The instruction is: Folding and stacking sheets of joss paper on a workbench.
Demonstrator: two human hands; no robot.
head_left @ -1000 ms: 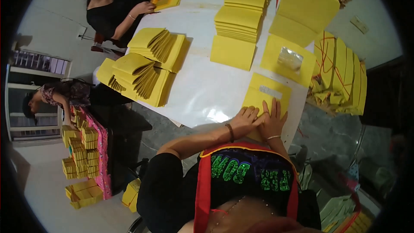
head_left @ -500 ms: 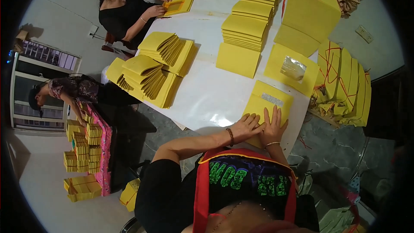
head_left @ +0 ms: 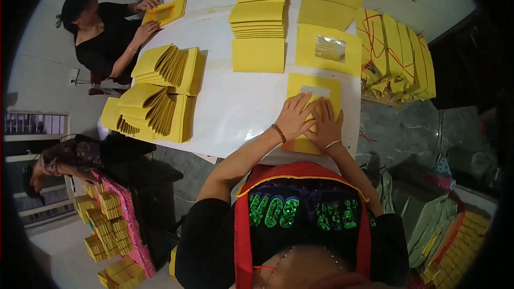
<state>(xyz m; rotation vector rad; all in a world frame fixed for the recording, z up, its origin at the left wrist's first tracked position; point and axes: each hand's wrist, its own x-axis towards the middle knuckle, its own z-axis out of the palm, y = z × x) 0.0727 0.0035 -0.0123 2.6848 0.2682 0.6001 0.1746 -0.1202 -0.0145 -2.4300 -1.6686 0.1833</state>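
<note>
Left hand [head_left: 296, 115]: flat, fingers spread, pressing on the yellow sheet [head_left: 313, 108] — no closed grip, nothing grasped.
Right hand [head_left: 325, 124]: flat too, just beside the left, palm down on the same sheet.
Sheet: lies at the near edge of the white tabletop [head_left: 235, 101], a pale window [head_left: 316, 91] showing above the fingers.
Beyond it: another windowed sheet [head_left: 329, 49], a plain yellow square [head_left: 258, 55], then a tall stack [head_left: 262, 8].
Left side: fanned folded piles [head_left: 158, 93].
Far end: another person [head_left: 101, 32] — hands on a yellow piece [head_left: 165, 10].
Right of tabletop: tied yellow bundles [head_left: 399, 56].
</note>
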